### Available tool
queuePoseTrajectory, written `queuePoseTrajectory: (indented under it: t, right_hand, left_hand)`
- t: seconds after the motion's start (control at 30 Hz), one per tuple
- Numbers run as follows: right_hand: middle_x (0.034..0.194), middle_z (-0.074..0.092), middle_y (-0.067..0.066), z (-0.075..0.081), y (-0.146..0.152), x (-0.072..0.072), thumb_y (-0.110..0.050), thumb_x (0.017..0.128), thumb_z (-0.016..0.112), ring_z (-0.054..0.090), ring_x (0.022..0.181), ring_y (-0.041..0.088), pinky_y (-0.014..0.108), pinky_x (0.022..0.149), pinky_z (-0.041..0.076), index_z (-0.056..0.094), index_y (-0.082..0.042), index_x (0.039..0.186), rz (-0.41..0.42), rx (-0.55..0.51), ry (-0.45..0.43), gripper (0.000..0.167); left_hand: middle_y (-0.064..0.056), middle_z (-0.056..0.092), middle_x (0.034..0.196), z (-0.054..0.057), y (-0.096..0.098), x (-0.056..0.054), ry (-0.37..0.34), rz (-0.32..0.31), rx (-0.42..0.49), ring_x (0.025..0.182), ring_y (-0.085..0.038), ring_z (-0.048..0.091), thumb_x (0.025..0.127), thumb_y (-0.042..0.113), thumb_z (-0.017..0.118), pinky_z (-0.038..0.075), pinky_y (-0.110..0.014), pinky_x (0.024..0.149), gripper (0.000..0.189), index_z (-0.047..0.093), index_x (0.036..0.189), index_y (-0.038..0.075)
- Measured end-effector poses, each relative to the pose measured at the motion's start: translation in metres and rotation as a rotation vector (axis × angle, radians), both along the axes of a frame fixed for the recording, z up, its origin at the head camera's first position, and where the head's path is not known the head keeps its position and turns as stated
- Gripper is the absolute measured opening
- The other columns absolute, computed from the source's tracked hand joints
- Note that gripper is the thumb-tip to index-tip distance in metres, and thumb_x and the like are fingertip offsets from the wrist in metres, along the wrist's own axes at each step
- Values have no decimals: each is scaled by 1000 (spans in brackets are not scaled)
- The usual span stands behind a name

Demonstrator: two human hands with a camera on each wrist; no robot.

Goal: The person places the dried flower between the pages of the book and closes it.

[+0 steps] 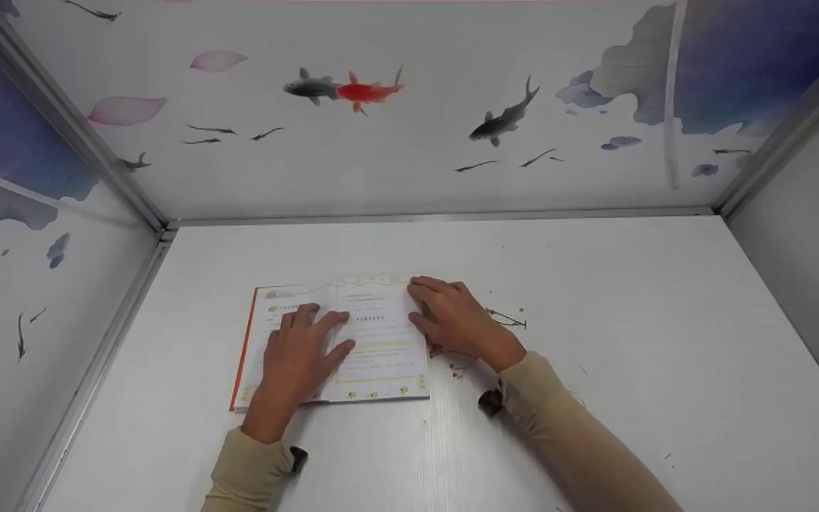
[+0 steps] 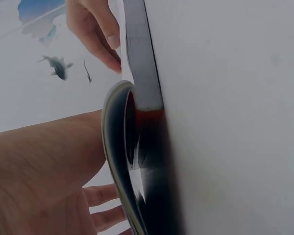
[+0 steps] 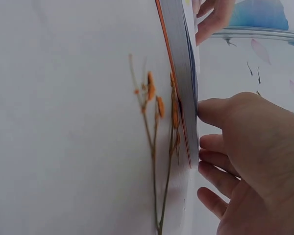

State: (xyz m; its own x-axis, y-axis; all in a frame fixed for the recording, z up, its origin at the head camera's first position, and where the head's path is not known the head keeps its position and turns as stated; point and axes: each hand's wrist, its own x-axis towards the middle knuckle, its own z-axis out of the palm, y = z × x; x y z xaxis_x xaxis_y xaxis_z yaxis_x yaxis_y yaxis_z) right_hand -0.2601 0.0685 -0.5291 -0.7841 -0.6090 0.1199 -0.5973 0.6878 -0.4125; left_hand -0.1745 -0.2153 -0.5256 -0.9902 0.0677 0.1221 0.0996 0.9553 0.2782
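Note:
An open book (image 1: 381,363) with an orange cover edge lies on the white table. My left hand (image 1: 299,355) rests on its left page with fingers spread, thumb and a fingertip reaching onto the right page. At the right edge of the book, the fingertips of my right hand (image 1: 456,316) touch the upper right page. In the right wrist view these fingers are loosely bent against the thick page block (image 3: 179,49). Beside the book lie dried stems (image 3: 154,152) with small orange flower heads, partly hidden by my right hand in the head view. The left wrist view shows the near pages (image 2: 112,132) bulging upward.
Small dry bits (image 1: 670,459) are scattered over the white tabletop (image 1: 616,320). Behind it stands a panel (image 1: 416,156) printed with fish and petals, with similar side walls left and right. Metal rails (image 1: 445,218) border the table's far edge.

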Motion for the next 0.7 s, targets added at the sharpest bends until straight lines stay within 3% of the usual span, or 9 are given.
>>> queuePoseTrajectory:
  t: [0.37,0.57,0.7]
  right_hand:
    - [144,70,7,6,20,5,-21,107,67,63,138,26,51,101,55,69,-7,140,16,4,221,37]
    - [128,74,7,5,39,10,-20,100,75,69,122,29,51,93,55,73,-7,130,-35,-19,237,32]
    - [121,74,7,7,55,13,-21,100,78,69,115,29,50,92,54,75,-9,128,-78,-9,201,30]
  left_hand:
    - [-18,55,156,2,0,2,-12,0,-3,140,-43,53,100,51,76,52,-64,100,48,68,144,32]
    - [-18,54,156,0,2,3,-15,0,4,140,-43,53,101,50,76,51,-64,100,48,68,145,32]
    - [-18,54,157,1,2,2,-22,6,-8,141,-42,52,101,50,75,51,-64,100,49,67,146,32]
